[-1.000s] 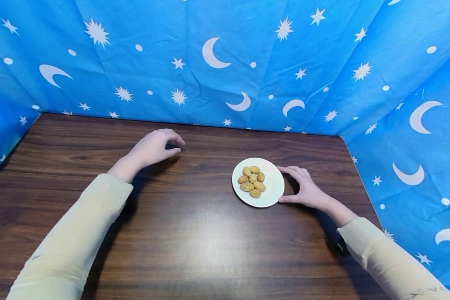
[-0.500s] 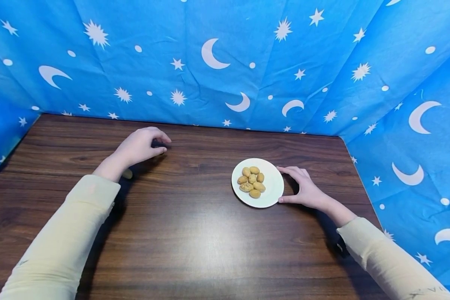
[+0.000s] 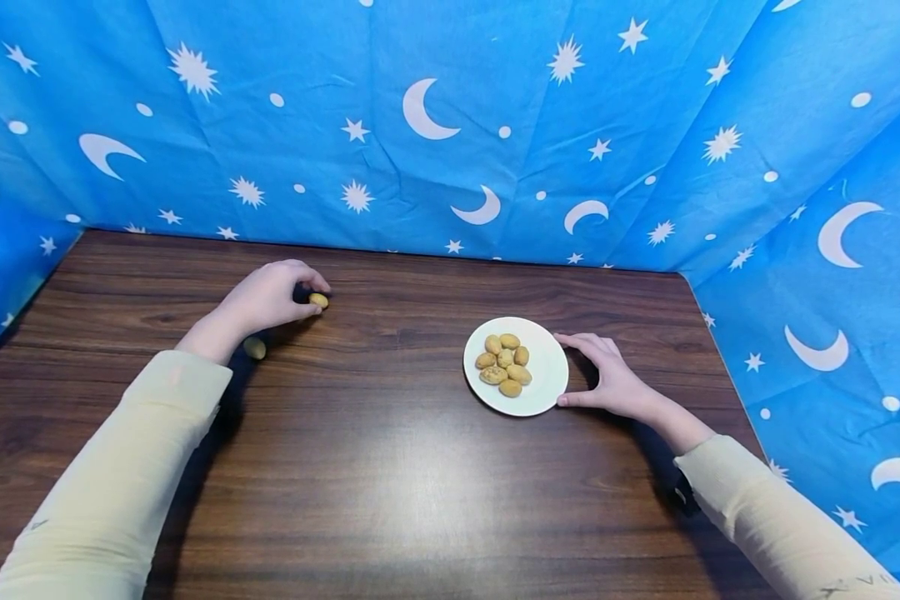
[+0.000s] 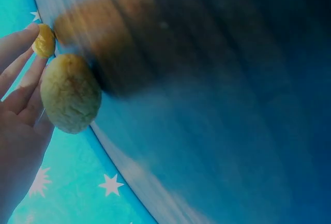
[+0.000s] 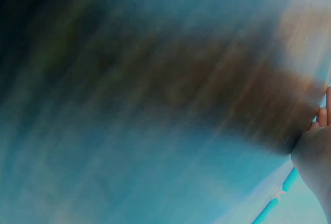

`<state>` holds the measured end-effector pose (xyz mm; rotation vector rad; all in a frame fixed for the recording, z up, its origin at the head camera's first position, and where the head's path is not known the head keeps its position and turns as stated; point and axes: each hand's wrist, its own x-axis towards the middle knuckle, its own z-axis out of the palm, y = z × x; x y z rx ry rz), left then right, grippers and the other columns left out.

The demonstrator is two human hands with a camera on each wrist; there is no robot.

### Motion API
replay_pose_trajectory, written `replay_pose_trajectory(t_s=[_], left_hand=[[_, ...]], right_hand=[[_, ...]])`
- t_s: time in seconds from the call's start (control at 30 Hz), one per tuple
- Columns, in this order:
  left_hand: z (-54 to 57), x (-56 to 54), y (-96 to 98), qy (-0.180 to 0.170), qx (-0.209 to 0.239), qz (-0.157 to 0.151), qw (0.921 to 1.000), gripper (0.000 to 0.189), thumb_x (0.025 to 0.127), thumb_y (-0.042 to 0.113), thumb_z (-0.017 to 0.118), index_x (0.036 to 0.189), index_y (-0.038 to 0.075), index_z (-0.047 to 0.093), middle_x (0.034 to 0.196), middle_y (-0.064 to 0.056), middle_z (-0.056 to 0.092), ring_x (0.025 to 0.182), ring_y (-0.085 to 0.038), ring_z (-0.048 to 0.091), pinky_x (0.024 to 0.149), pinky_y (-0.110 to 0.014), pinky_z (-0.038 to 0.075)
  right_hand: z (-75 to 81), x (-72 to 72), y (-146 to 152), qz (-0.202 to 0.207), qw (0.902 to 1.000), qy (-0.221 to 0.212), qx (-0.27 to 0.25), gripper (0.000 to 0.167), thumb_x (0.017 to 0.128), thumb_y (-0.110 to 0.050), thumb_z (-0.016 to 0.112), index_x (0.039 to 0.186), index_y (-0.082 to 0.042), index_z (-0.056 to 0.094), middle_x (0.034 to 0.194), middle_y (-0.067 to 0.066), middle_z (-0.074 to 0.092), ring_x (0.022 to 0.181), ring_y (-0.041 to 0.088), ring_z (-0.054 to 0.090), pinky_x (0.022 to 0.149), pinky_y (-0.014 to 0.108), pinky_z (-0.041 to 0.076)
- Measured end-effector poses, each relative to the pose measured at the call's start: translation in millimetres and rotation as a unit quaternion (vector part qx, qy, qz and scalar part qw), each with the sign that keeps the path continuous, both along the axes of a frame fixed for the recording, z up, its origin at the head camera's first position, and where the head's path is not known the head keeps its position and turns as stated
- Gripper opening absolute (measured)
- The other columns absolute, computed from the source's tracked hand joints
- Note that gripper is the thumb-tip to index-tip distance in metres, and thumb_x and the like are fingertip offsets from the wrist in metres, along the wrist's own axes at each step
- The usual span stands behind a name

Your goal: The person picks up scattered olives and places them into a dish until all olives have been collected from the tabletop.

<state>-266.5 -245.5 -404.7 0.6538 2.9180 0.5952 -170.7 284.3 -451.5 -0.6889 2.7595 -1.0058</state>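
At the table's far left, my left hand (image 3: 270, 296) pinches a wrinkled yellow-brown oval, like a dried fruit (image 3: 318, 301), between thumb and fingertips. In the left wrist view this small oval (image 4: 45, 41) shows at the thumb tip. A second such oval (image 3: 254, 347) lies on the table beside my left wrist; it looms large as the nearer oval (image 4: 71, 93) in the left wrist view. My right hand (image 3: 607, 377) grips the right rim of a white plate (image 3: 547, 367), thumb in front and fingers behind. Several similar ovals (image 3: 505, 357) sit together on that plate.
The dark wood-grain table (image 3: 390, 467) stretches between my arms. A blue cloth (image 3: 330, 100) with white moons and stars hangs along its back and sides. The right wrist view mostly shows blurred tabletop, with part of my right hand at its edge.
My left hand has moved left and now has an oval between its thumb and fingers. The second oval has come into view beside the left wrist. My right hand and the plate have stayed put.
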Motion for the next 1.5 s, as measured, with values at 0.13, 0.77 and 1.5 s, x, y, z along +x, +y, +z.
replay_pose_trajectory(t_s=[0.13, 0.77, 1.5], left_hand=[[-1.1, 1.5, -1.4, -0.010, -0.005, -0.005, 0.9999, 0.030, 0.093, 0.011, 0.080, 0.122, 0.004, 0.075, 0.124, -0.022, 0.071, 0.116, -0.039, 0.065, 0.106, -0.062, 0.049], [-2.2, 4.2, 7.6, -0.007, -0.010, -0.004, 0.9999, 0.023, 0.097, 0.009, 0.075, 0.119, 0.002, 0.076, 0.118, -0.020, 0.074, 0.111, -0.037, 0.068, 0.102, -0.061, 0.051], [-3.6, 0.8, 55.6, 0.023, -0.003, -0.034, 0.9992, 0.023, 0.098, 0.015, 0.076, 0.120, 0.007, 0.076, 0.117, -0.013, 0.075, 0.108, -0.030, 0.067, 0.103, -0.054, 0.053]], right_hand=[[-0.5, -0.3, 0.5, 0.001, 1.0000, 0.001, 0.001, 0.091, 0.078, -0.023, 0.095, 0.156, -0.007, 0.050, 0.151, 0.021, 0.053, 0.140, 0.043, 0.039, 0.114, 0.060, 0.026], [2.7, -0.3, -0.6, 0.001, 1.0000, 0.008, 0.002, 0.092, 0.077, -0.024, 0.096, 0.155, -0.007, 0.051, 0.150, 0.022, 0.054, 0.140, 0.043, 0.040, 0.114, 0.061, 0.027], [0.1, -0.3, -0.4, 0.001, 1.0000, 0.005, 0.000, 0.091, 0.078, -0.022, 0.095, 0.156, -0.006, 0.050, 0.151, 0.023, 0.052, 0.140, 0.044, 0.039, 0.114, 0.061, 0.027]])
